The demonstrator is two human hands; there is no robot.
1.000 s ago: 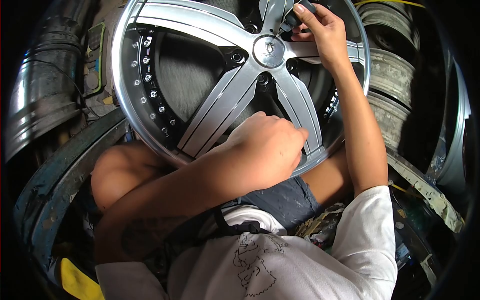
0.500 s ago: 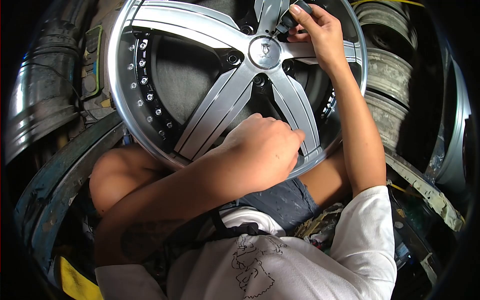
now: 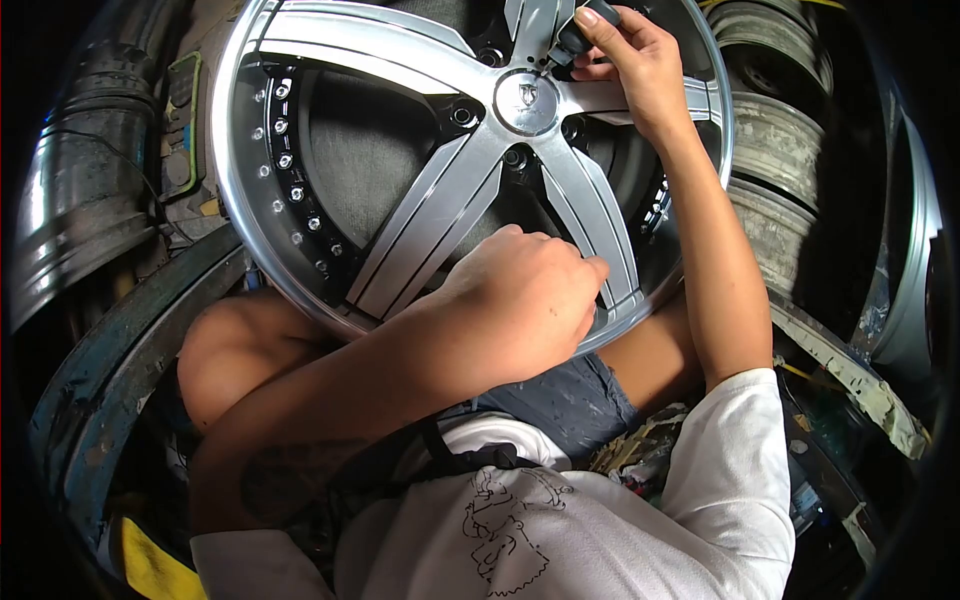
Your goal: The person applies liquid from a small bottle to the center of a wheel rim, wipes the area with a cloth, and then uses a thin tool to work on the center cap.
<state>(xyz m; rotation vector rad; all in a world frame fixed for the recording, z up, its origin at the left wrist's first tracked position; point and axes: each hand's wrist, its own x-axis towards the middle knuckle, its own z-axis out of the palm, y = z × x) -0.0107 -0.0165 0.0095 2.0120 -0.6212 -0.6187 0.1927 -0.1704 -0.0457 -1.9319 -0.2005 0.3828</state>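
Observation:
A silver five-spoke wheel (image 3: pixel 430 215) with a polished rim lies across my lap. My right hand (image 3: pixel 645 75) pinches a small black tool (image 3: pixel 573 40) between thumb and fingers. The tool's narrow tip is at the upper right edge of the round centre cap (image 3: pixel 527 102). Over the lower spokes, my left hand (image 3: pixel 535 305) is curled closed, back of the hand up; what its fingers hold, if anything, is hidden. Bolts line the inner ring at the wheel's left side.
Stacked metal rims (image 3: pixel 770 150) stand at the right. A large shiny metal cylinder (image 3: pixel 85 200) is at the left, beside a curved blue-grey metal strip (image 3: pixel 150 320). Yellow material (image 3: pixel 150 565) shows at the lower left.
The wheel has shifted very slightly left in view. The black tool in my right hand has tilted a little, its tip still by the centre cap. My left hand looks unchanged.

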